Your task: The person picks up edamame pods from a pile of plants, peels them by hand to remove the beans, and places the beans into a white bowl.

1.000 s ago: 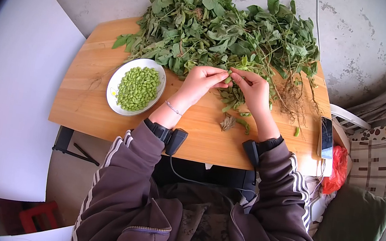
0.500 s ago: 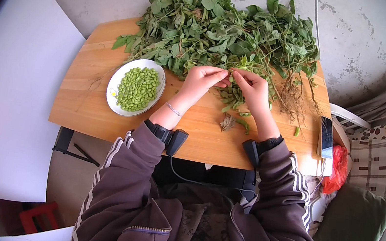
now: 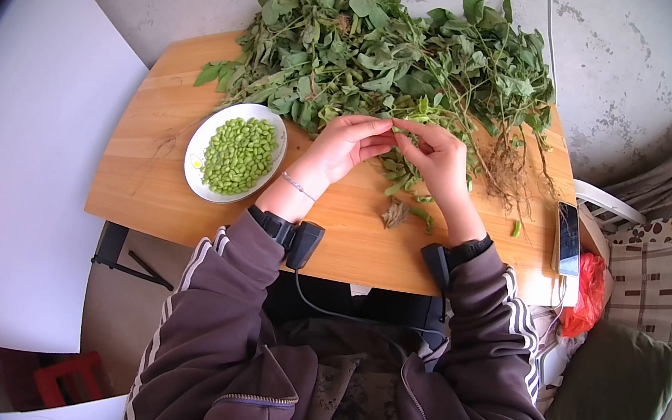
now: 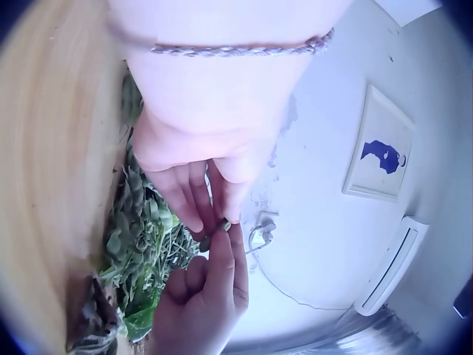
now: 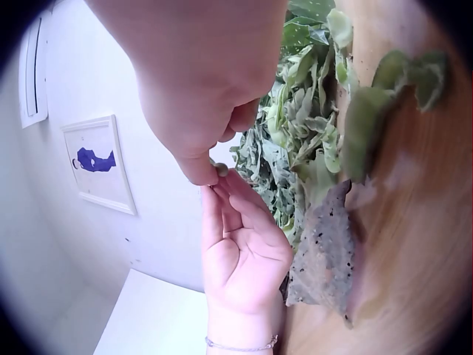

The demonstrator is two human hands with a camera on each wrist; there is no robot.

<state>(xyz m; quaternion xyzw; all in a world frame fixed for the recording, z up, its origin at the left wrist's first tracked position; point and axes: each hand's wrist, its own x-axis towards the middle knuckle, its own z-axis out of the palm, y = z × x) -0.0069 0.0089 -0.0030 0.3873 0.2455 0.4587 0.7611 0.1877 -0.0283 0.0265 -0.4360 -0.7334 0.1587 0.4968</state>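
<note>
Both hands meet over the near edge of the leafy plant pile (image 3: 375, 52). My left hand (image 3: 340, 147) and right hand (image 3: 440, 163) pinch a small green pod (image 4: 227, 224) between their fingertips. In the right wrist view the pod (image 5: 220, 168) shows only as a small green end at the thumb and fingertips; the rest is hidden by fingers. The left hand's other fingers are loosely bent below the pod. A white bowl (image 3: 194, 177) of shelled green beans (image 3: 239, 155) stands to the left of the left hand.
On the wooden table (image 3: 323, 243), a dry leaf (image 3: 396, 213) and green pod pieces (image 3: 422, 217) lie below the right hand. Roots (image 3: 513, 170) hang from the pile at right. A phone (image 3: 568, 234) lies at the right edge, beside a red bag (image 3: 587, 297).
The left hand has turned slightly and its fingers have spread a little under the pod. Less of the pod shows between the fingertips. The right hand has barely moved.
</note>
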